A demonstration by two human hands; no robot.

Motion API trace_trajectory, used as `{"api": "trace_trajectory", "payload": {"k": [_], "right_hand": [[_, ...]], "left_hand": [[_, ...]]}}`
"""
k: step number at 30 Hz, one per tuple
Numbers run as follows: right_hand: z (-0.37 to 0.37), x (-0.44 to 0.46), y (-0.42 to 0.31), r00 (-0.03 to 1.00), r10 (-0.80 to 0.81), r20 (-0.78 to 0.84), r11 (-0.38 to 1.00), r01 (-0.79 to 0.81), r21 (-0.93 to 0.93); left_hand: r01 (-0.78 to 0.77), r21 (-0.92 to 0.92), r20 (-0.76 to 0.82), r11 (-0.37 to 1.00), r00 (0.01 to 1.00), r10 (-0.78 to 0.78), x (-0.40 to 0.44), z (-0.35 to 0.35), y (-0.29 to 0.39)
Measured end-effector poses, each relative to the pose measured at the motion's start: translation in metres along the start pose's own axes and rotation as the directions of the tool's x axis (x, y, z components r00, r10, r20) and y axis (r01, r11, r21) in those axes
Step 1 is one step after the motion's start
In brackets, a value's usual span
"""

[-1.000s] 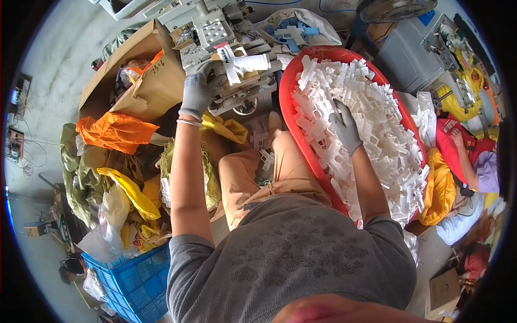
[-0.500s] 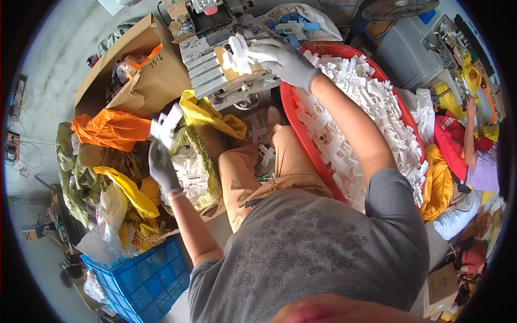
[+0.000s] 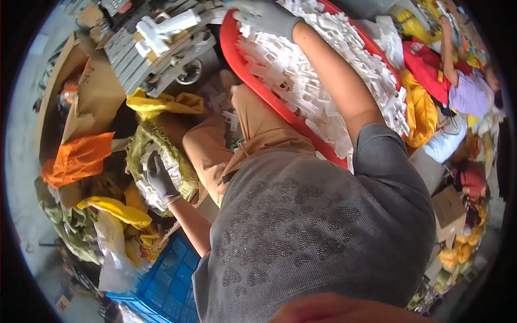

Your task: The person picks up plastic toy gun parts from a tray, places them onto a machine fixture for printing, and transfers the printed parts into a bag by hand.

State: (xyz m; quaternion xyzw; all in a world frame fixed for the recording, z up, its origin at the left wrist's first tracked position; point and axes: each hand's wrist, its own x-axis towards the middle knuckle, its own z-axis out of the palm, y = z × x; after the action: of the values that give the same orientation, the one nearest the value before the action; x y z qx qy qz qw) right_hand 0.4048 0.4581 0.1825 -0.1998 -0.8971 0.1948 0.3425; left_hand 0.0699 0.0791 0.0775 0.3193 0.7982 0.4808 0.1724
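My left hand (image 3: pixel 160 176), in a grey glove, is over the green woven sack (image 3: pixel 186 180) of white plastic pieces, its fingers apart and no piece seen in it. My right hand (image 3: pixel 266 17), also gloved, is at the top edge above the rim of the red tub (image 3: pixel 230 46); its fingers reach left towards the machine and look stretched out. A white gun-shaped piece (image 3: pixel 167 29) rests on the metal machine bed (image 3: pixel 125 63), apart from both hands. Many similar white pieces (image 3: pixel 301 70) fill the tub.
A cardboard box (image 3: pixel 94 94) and orange cloth (image 3: pixel 81 159) lie at the left, with yellow sacks (image 3: pixel 116 211) and a blue crate (image 3: pixel 172 277) below. A co-worker in a purple top (image 3: pixel 471 97) is at the upper right. Another cardboard box (image 3: pixel 448 207) stands at the right.
The view has swung right. My left hand let go of a white piece over the sack. My right hand has moved off the white piece on the machine.
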Motion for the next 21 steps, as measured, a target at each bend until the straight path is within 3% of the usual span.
{"api": "trace_trajectory", "payload": {"k": [2, 3, 5, 7, 9, 10, 11, 13, 14, 15, 18, 19, 21], "right_hand": [[-0.005, -0.048, 0.025, 0.896, 0.361, 0.258, 0.929, -0.321, -0.186], [-0.018, -0.066, 0.005, 0.739, 0.575, 0.351, 0.804, -0.43, -0.412], [0.011, -0.127, 0.05, 0.658, 0.653, 0.375, 0.748, -0.483, -0.456], [0.034, -0.164, 0.054, 0.711, 0.642, 0.286, 0.742, -0.482, -0.466], [0.055, -0.168, 0.047, 0.635, 0.707, 0.309, 0.668, -0.458, -0.586], [0.064, -0.171, 0.039, 0.715, 0.635, 0.29, 0.672, -0.326, -0.665], [0.071, -0.17, 0.036, 0.717, 0.634, 0.289, 0.675, -0.331, -0.66], [0.082, -0.169, 0.037, 0.685, 0.691, 0.23, 0.471, -0.185, -0.863], [0.086, -0.177, 0.047, 0.701, 0.679, 0.218, 0.433, -0.143, -0.89], [0.084, -0.18, 0.049, 0.704, 0.677, 0.215, 0.436, -0.147, -0.888], [0.077, -0.181, 0.052, 0.667, 0.651, 0.362, 0.455, 0.039, -0.889], [0.073, -0.179, 0.05, 0.668, 0.651, 0.36, 0.453, 0.039, -0.891], [0.058, -0.172, 0.035, 0.74, 0.595, 0.314, 0.576, -0.12, -0.809]], "left_hand": [[0.028, -0.002, 0.05, 1.0, 0.998, -0.028, 0.0, 0.007, -0.011], [0.004, 0.1, 0.076, 0.995, 0.997, -0.011, -0.005, 0.009, 0.003], [-0.033, 0.092, 0.113, 0.995, 0.993, 0.022, -0.002, 0.013, -0.015], [-0.031, 0.093, 0.13, 0.995, 0.991, 0.018, -0.005, 0.017, -0.015], [-0.03, 0.094, 0.141, 0.995, 0.99, 0.017, -0.008, 0.023, -0.007], [-0.03, 0.132, 0.16, 0.991, 0.987, 0.009, -0.011, 0.025, 0.003], [-0.035, 0.17, 0.181, 0.985, 0.984, 0.004, -0.012, 0.027, 0.01], [-0.057, 0.133, 0.183, 0.99, 0.983, 0.032, -0.014, 0.029, 0.007], [-0.057, 0.121, 0.195, 0.991, 0.98, 0.033, -0.015, 0.029, 0.003], [-0.058, 0.109, 0.206, 0.992, 0.978, 0.034, -0.017, 0.027, 0.004], [-0.048, 0.133, 0.222, 0.99, 0.975, 0.017, -0.023, 0.023, 0.006], [-0.044, 0.158, 0.229, 0.987, 0.973, 0.007, -0.023, 0.023, 0.006], [-0.041, 0.161, 0.229, 0.986, 0.974, 0.003, -0.024, 0.023, 0.003]]}}
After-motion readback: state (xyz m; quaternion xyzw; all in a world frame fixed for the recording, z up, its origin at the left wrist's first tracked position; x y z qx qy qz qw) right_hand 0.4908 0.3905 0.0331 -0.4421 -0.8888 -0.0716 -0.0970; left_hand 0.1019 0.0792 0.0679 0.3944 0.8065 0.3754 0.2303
